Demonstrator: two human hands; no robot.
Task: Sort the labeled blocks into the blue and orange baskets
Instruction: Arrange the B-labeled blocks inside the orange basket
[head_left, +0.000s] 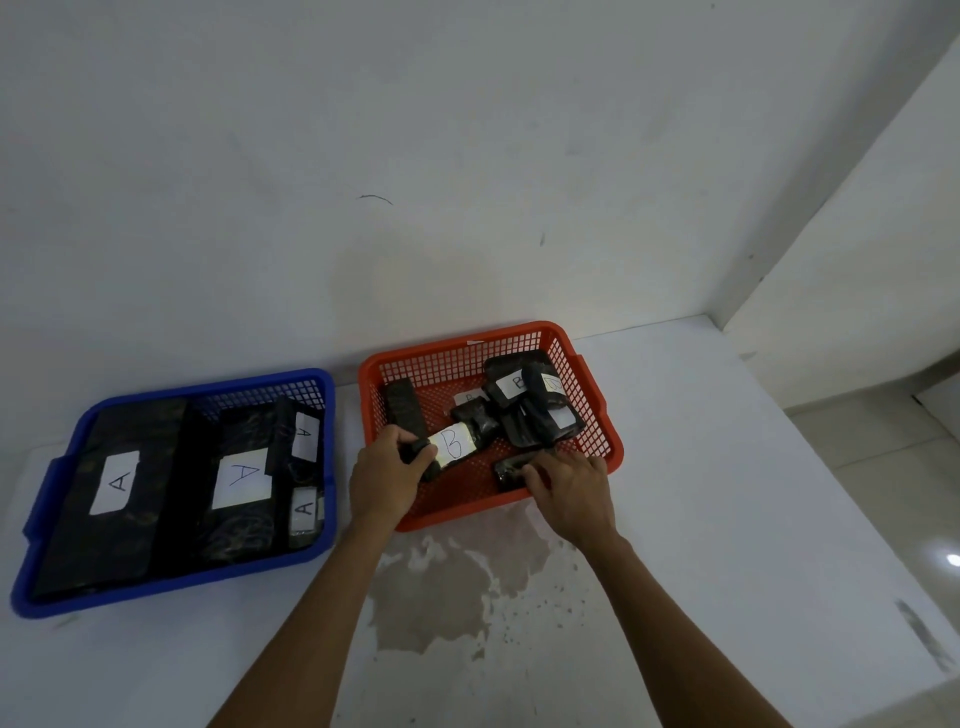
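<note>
Left hand gripping B block, right hand on small block

Both your hands are in the orange basket.

Your left hand grips a black block with a white B label over the basket's near left part; your right hand has its fingers curled on a small dark block by the near wall. The blue basket beside it holds blocks labeled A.
</note>
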